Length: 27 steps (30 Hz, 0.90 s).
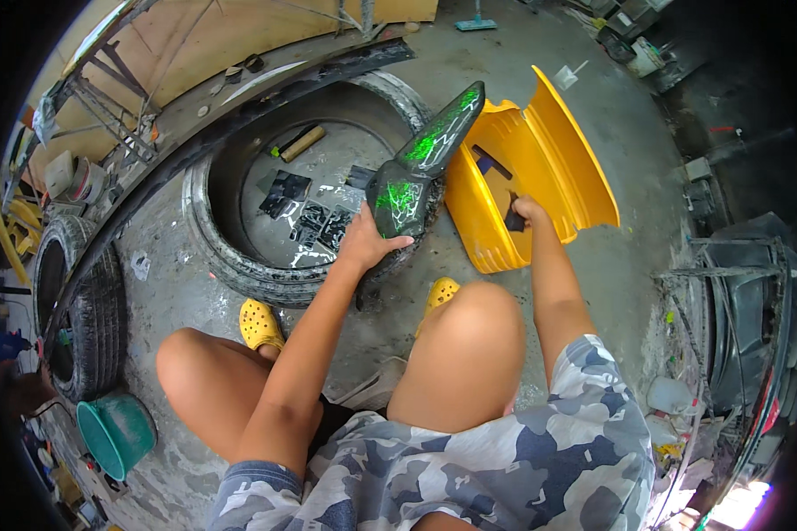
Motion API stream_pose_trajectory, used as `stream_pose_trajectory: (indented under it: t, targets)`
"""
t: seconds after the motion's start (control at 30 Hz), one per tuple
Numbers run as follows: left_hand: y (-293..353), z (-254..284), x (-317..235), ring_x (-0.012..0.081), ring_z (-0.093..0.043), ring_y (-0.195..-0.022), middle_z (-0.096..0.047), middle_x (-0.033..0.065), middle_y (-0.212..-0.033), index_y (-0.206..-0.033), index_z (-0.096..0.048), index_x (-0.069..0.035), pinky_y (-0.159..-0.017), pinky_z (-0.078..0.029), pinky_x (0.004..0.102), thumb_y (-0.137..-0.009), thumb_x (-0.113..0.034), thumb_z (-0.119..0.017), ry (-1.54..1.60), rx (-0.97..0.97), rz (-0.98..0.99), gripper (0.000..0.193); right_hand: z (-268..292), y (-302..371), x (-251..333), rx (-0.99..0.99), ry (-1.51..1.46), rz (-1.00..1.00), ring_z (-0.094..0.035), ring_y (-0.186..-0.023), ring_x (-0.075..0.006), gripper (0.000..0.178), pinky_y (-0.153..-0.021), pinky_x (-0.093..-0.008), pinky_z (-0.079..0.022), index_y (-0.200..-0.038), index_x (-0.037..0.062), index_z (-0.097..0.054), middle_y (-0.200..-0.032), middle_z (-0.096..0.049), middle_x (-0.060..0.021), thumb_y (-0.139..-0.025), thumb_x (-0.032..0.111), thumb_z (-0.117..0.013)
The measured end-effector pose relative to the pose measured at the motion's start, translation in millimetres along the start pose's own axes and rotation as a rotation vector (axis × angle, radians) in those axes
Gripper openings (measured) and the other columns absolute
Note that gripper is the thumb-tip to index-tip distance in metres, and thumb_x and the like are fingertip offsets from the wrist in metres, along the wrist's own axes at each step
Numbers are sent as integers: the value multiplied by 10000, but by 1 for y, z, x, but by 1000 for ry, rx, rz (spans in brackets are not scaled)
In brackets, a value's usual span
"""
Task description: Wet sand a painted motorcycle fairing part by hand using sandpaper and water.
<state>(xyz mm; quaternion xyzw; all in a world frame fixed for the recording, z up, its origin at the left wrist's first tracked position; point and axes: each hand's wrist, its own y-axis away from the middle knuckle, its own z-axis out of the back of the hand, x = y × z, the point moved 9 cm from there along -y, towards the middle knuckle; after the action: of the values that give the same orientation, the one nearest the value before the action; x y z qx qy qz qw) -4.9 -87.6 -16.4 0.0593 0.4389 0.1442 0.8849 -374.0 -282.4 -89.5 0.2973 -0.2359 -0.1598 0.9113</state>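
Note:
A glossy black plastic panel [400,196] with green splashes and pale streaks leans on the right rim of a tire [217,252] lying flat. My left hand [370,241] grips its lower end, thumb stretched across the near edge, the other fingers partly hidden. To the right is a yellow plastic container [487,252], its side cut open. My right hand [529,211] reaches into it, fingers closed on a small dark piece [514,218] that looks like a pad or folded sheet. Another dark strip [492,163] with a bluish part lies inside the container.
Inside the tire ring are dark sheets [285,193] and a brown cylinder [303,143]. A long black strip [186,133] arches over its left side. Another tire [84,310] stands at left, near a green bucket [119,438]. A broom [476,24] and clutter line the edges.

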Motion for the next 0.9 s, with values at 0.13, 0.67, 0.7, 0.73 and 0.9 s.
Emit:
stream_pose_trajectory:
  t: [0.13, 0.67, 0.7, 0.73, 0.9]
  targets:
    - [3, -8, -16, 464, -395, -1277, -359, 323, -1382, -1468, -205, 50, -1050, -353, 486, -650, -672, -729, -125, 84, 133, 1211, -28, -51, -45, -49, 204, -54, -670, -849, -303, 324, -687, -473, -541, -1121, 16, -632, -971, -685, -194, -828, 132, -560]
    - [-31, -45, -117, 424, -245, -1401, -293, 299, -1466, -1425, -273, 80, -1156, -221, 456, -852, -307, -604, -357, -285, -412, 766, 13, 158, 202, 253, 116, 595, -701, -734, -289, 205, -613, -366, -540, -762, -78, -645, -755, -676, -215, -694, 79, -533]
    - [-34, -53, -119, 430, -245, -1399, -280, 300, -1475, -1425, -266, 88, -1149, -233, 458, -849, -308, -607, -389, -206, -384, 777, 6, 164, 217, 140, 262, 734, -691, -783, -335, 254, -686, -401, -534, -811, -78, -652, -820, -673, -255, -705, 130, -552]
    - [-34, -58, -119, 436, -245, -1397, -266, 301, -1484, -1426, -260, 95, -1143, -245, 460, -846, -309, -610, -424, -124, -354, 789, -3, 169, 230, 27, 408, 867, -682, -831, -381, 309, -759, -437, -528, -861, -79, -660, -885, -670, -295, -716, 180, -572]
    - [8, -44, -70, 385, -225, -1424, -254, 269, -1513, -1423, -281, 105, -1141, -246, 448, -881, -411, -572, -536, -139, -271, 802, -3, 204, 266, -74, 321, 850, -627, -999, -432, 327, -866, -453, -496, -966, -43, -686, -995, -648, -304, -759, 159, -533]
